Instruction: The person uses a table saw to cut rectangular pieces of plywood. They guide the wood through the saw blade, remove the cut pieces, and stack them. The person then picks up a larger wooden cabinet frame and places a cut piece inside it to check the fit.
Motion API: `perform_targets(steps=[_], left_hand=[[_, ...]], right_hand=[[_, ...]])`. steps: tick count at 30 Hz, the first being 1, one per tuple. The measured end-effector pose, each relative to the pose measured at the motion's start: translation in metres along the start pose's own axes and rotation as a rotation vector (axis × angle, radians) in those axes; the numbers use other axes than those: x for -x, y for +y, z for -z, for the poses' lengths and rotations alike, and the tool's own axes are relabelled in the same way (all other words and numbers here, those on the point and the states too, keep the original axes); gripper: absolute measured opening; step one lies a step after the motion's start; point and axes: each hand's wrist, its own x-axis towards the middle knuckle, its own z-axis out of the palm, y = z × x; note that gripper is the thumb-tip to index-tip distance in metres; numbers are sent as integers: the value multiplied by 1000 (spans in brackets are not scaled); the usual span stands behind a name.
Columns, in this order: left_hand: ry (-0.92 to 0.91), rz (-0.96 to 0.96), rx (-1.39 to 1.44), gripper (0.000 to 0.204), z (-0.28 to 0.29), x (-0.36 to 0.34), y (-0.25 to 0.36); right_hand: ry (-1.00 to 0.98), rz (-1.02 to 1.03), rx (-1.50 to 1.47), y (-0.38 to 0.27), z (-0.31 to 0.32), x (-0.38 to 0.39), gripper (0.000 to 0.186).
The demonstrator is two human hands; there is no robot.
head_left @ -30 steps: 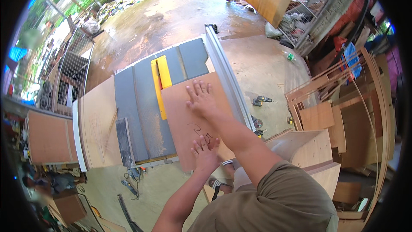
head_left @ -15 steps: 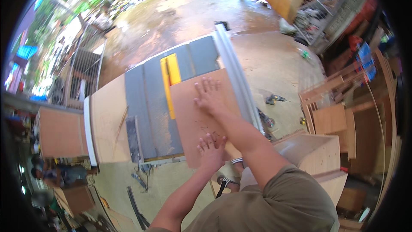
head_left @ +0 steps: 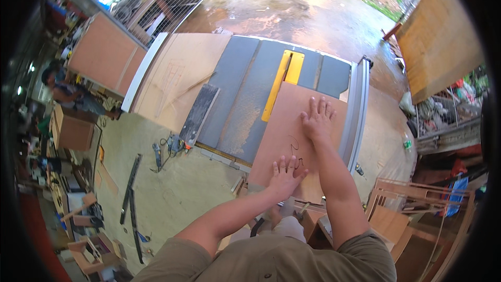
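Note:
A pinkish-brown plywood board [head_left: 326, 169] with dark handwritten marks lies on the grey table saw [head_left: 240, 89], between its yellow insert plate [head_left: 274, 96] and the long metal fence [head_left: 356, 107]. The board covers part of that plate. My right hand [head_left: 318, 120] is open, palm down on the board's upper part, fingers spread. My left hand [head_left: 284, 180] lies open and flat on its lower part, below and left of the right one. A dark narrow board [head_left: 201, 112] rests near the saw's left side, beside a pale side panel [head_left: 172, 78].
At far left a person [head_left: 75, 96] is beside a wooden box [head_left: 73, 130]. Power tools [head_left: 156, 154] and black metal strips [head_left: 128, 193] lie on the floor. Wooden frames [head_left: 402, 214] stand at lower right, a large panel [head_left: 443, 31] at upper right, a wire cage [head_left: 175, 13] behind the saw.
The camera's view has swung, so the saw appears further right and more turned. Both my hands remain flat on the board, with no clear movement of the board relative to the saw.

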Motion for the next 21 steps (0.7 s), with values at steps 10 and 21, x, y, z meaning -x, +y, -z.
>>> perform_targets(steps=[10, 21], left_hand=[[-55, 35, 61, 65, 10, -11, 0], [-11, 28, 64, 60, 16, -16, -5]], right_hand=[[-18, 8, 56, -4, 3, -10, 70], [44, 31, 68, -3, -4, -19, 67]])
